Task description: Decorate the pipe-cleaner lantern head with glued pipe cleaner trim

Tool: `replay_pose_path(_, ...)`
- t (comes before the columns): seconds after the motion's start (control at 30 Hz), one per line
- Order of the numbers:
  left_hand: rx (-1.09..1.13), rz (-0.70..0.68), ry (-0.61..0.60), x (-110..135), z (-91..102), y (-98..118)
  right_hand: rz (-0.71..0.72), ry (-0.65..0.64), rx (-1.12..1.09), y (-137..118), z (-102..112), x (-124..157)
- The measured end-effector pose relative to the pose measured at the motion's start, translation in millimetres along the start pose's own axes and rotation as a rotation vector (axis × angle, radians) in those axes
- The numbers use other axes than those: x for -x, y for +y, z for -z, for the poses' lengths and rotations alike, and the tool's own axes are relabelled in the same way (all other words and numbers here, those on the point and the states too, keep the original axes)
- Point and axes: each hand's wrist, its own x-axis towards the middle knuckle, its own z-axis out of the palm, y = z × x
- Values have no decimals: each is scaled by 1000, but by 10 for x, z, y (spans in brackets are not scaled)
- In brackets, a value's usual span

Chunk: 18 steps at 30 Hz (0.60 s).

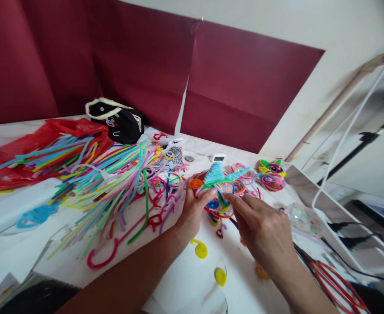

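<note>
My left hand [193, 209] grips a small craft piece of coiled pipe cleaners [218, 185], light blue on top with green, orange and blue coils below. Its thumb presses against the piece's left side. My right hand [260, 226] reaches in from the right, its fingers extended and their tips touching the lower right of the same piece. Both hands hover just above the white table [185, 279]. Whether the right fingers pinch a strand is hidden.
A big heap of loose coloured pipe cleaners [113, 183] spills from a red plastic bag [31, 144] on the left. A black pouch [120, 120] sits behind. Yellow coils [201, 249] lie near my wrists. Finished coiled figures [272, 174] stand at right, red loops [335, 283] at the lower right.
</note>
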Motion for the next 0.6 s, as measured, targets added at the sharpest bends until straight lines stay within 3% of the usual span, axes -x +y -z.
replay_pose_path(0.6, -61, -32, 31, 1, 21, -17, 12, -52, 11, -54, 10, -18)
